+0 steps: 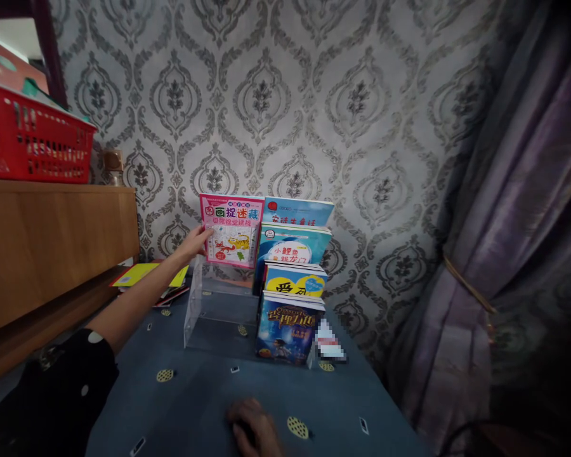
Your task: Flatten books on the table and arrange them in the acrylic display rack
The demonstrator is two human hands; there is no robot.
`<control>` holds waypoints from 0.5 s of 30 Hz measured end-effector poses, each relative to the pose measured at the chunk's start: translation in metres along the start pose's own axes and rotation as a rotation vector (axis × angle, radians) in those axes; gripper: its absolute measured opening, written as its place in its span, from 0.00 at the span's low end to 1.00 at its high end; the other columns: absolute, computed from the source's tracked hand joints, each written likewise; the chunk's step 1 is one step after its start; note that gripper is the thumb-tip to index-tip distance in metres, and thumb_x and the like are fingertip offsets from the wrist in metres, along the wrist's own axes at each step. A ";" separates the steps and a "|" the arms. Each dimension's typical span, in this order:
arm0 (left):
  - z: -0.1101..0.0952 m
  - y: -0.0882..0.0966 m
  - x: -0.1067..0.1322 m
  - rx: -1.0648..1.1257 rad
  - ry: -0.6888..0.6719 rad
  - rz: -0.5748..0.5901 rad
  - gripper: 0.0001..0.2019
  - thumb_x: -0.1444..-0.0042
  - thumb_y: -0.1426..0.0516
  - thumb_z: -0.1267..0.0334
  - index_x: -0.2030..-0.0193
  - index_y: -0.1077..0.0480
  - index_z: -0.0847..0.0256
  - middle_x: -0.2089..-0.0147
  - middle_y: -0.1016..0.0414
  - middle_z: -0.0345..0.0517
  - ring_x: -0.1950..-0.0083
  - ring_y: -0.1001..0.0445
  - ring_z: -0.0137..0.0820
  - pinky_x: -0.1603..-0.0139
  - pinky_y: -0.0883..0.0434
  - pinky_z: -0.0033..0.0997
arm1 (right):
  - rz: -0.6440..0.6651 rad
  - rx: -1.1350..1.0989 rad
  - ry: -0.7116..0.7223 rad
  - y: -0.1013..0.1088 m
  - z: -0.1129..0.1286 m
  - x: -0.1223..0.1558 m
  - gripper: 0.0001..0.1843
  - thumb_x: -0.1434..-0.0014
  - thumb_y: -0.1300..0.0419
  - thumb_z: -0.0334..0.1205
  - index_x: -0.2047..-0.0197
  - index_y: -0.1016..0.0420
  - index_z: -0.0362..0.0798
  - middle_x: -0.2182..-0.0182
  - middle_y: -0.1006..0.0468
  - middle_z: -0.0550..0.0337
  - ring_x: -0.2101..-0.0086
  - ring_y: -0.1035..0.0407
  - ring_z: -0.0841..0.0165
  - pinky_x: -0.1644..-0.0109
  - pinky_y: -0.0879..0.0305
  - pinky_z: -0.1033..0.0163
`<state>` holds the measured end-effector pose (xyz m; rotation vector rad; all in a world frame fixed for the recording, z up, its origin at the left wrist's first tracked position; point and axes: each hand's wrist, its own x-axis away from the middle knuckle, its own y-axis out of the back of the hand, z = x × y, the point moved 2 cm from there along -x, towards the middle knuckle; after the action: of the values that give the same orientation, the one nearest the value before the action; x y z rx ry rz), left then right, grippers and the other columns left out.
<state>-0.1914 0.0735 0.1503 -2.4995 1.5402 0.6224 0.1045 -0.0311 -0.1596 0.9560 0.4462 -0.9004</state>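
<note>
My left hand grips the left edge of a pink picture-puzzle book with a cartoon cat and fox on its cover. It holds the book upright at the top rear of a clear acrylic tiered stand, left side. On the stand's right side, books rise in steps: a dark blue one in front, a yellow one, a teal one and a light blue one at the back. My right hand rests near the table's front, loosely curled, thumb apart, holding nothing visible; it is somewhat blurred.
A blue patterned cloth covers the table. Behind the stand is a patterned wall. A yellow book tops a pile at the left, beside a wooden cabinet bearing a red basket. A purple curtain hangs at the right.
</note>
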 end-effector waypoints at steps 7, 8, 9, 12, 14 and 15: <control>-0.002 0.005 0.007 -0.024 -0.060 0.025 0.15 0.46 0.40 0.54 0.56 0.28 0.61 0.61 0.23 0.44 0.63 0.26 0.31 0.81 0.35 0.16 | -0.076 -0.009 -0.080 -0.003 0.004 0.000 0.11 0.36 0.43 0.35 0.52 0.23 0.57 0.60 0.17 0.60 0.56 0.22 0.65 0.43 0.30 0.58; -0.002 0.005 0.007 -0.031 -0.069 0.023 0.15 0.46 0.40 0.54 0.56 0.28 0.61 0.62 0.24 0.44 0.64 0.26 0.30 0.81 0.35 0.16 | -0.067 -0.009 -0.071 -0.002 0.003 -0.001 0.11 0.35 0.43 0.37 0.52 0.23 0.56 0.60 0.17 0.59 0.57 0.22 0.65 0.44 0.29 0.58; -0.002 0.006 0.008 -0.038 -0.077 0.020 0.15 0.46 0.40 0.54 0.57 0.29 0.61 0.63 0.24 0.43 0.65 0.27 0.29 0.81 0.35 0.17 | -0.051 -0.010 -0.056 -0.001 0.003 -0.002 0.10 0.35 0.42 0.38 0.53 0.22 0.56 0.61 0.17 0.59 0.58 0.22 0.65 0.46 0.28 0.58; 0.000 0.005 0.007 -0.061 -0.103 0.007 0.16 0.45 0.40 0.53 0.56 0.29 0.61 0.65 0.26 0.41 0.68 0.29 0.28 0.80 0.35 0.18 | 0.008 -0.025 -0.015 0.001 0.000 -0.005 0.09 0.35 0.42 0.40 0.54 0.22 0.55 0.63 0.17 0.58 0.60 0.22 0.65 0.50 0.26 0.59; 0.003 0.003 0.007 -0.076 -0.115 -0.007 0.16 0.45 0.40 0.53 0.55 0.29 0.61 0.66 0.27 0.40 0.69 0.30 0.28 0.80 0.35 0.19 | 0.025 -0.025 -0.017 0.001 -0.002 -0.005 0.09 0.35 0.43 0.39 0.54 0.22 0.55 0.62 0.17 0.58 0.59 0.22 0.65 0.49 0.26 0.59; 0.004 0.003 0.006 -0.082 -0.117 -0.019 0.16 0.45 0.40 0.53 0.55 0.29 0.61 0.66 0.27 0.40 0.69 0.30 0.28 0.79 0.35 0.19 | 0.017 -0.019 -0.022 0.000 -0.003 -0.004 0.10 0.35 0.43 0.38 0.53 0.22 0.55 0.61 0.17 0.58 0.57 0.22 0.65 0.48 0.27 0.59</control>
<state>-0.1927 0.0686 0.1446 -2.4832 1.4771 0.8293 0.1023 -0.0269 -0.1584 0.9300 0.4267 -0.8894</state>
